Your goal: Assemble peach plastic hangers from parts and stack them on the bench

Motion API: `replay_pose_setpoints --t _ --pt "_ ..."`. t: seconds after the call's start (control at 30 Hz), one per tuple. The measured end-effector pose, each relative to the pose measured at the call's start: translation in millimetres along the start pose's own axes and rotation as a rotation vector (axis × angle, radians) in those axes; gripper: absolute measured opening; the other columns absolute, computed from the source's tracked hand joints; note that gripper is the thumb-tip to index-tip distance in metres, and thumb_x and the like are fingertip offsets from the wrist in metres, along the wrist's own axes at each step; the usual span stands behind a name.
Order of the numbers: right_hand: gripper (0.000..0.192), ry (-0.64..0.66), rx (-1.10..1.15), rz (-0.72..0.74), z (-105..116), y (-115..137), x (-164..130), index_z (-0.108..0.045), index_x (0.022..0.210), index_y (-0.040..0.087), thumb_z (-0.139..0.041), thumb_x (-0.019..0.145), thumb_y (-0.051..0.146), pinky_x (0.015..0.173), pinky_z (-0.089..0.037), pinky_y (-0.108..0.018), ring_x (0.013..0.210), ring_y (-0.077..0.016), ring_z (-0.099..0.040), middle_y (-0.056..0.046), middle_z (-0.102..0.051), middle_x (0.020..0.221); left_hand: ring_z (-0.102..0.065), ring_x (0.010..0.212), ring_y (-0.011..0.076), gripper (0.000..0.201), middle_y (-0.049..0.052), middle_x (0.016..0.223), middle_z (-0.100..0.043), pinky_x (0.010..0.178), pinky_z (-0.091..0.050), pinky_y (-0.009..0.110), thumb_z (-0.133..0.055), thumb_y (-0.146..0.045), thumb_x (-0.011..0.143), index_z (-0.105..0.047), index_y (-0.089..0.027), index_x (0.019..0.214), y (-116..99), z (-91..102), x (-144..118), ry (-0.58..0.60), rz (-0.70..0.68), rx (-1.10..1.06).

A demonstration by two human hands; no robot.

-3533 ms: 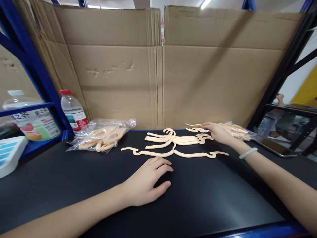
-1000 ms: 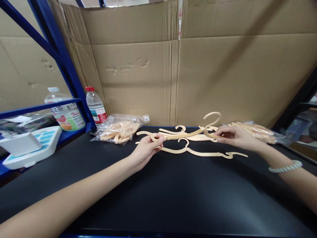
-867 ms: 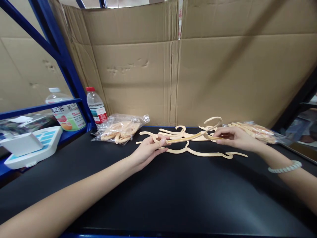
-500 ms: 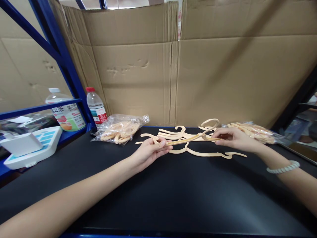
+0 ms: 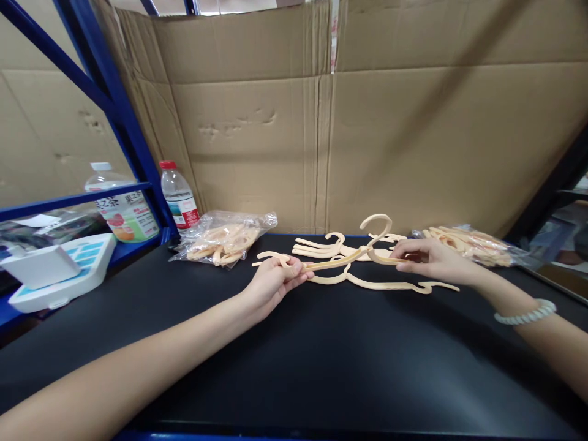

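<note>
Between my hands a cream plastic clothes hanger (image 5: 337, 263) is held up over the table, its hook rising toward the back. My left hand (image 5: 275, 280) pinches its left arm close to the notched end. Near the other end, my right hand (image 5: 420, 257) grips the right arm; the tip there is hidden by my fingers. Beneath lies another cream hanger part (image 5: 381, 286), flat on the black table (image 5: 321, 355). Several more hangers (image 5: 316, 250) lie stacked just behind, partly covered by the held one.
Clear bags of cream hanger pieces lie left (image 5: 225, 242) and right (image 5: 473, 242). A red-capped bottle (image 5: 179, 199) stands by the blue frame (image 5: 124, 135). A white and blue plastic case (image 5: 68, 269) is at far left. Cardboard (image 5: 248, 135) walls the back.
The held hanger has turned, so its hook now stands more upright and further left. My left hand has shifted slightly left; the right hand stays nearly in place.
</note>
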State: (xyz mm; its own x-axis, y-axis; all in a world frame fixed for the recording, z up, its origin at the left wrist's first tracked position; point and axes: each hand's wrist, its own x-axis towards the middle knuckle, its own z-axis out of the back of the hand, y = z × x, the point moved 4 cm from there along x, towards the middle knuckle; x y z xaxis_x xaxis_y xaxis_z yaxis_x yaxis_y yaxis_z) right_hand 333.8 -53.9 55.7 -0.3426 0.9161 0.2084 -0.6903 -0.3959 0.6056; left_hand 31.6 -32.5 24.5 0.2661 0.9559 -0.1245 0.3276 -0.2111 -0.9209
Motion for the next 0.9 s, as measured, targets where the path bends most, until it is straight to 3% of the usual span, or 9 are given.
replay_pose_setpoints --t 0.33,0.57,0.9 --pt "0.041 -0.014 -0.04 -0.016 4 -13 -1 -0.068 0.084 0.021 -0.062 0.076 0.06 0.069 -0.049 -0.034 0.08 -0.0239 -0.061 -0.006 -0.067 0.086 -0.073 0.074 0.0174 0.032 0.003 0.064 -0.06 0.067 -0.058 0.015 -0.05 0.012 0.078 -0.052 -0.011 0.054 -2 -5.8 -2 0.045 0.067 -0.058" --pt "0.039 -0.029 -0.037 0.0 5 -14 -1 -0.069 0.085 0.021 -0.064 0.075 0.059 0.073 -0.049 -0.036 0.085 -0.0253 -0.062 -0.007 -0.069 0.092 -0.072 0.074 0.0157 0.026 0.012 0.091 -0.07 0.075 -0.058 0.02 -0.053 0.009 0.078 -0.052 -0.011 0.061 1 -4.1 -2 0.067 0.058 -0.037" --pt "0.044 -0.013 -0.016 -0.021 2 -8 0 -0.07 0.085 0.022 -0.065 0.071 0.063 0.074 -0.051 -0.038 0.086 -0.027 -0.064 -0.007 -0.069 0.09 -0.069 0.064 0.0098 0.029 0.013 0.087 -0.071 0.072 -0.057 0.018 -0.053 0.013 0.073 -0.053 -0.01 0.056 5 0.0 0 0.068 0.023 0.003"
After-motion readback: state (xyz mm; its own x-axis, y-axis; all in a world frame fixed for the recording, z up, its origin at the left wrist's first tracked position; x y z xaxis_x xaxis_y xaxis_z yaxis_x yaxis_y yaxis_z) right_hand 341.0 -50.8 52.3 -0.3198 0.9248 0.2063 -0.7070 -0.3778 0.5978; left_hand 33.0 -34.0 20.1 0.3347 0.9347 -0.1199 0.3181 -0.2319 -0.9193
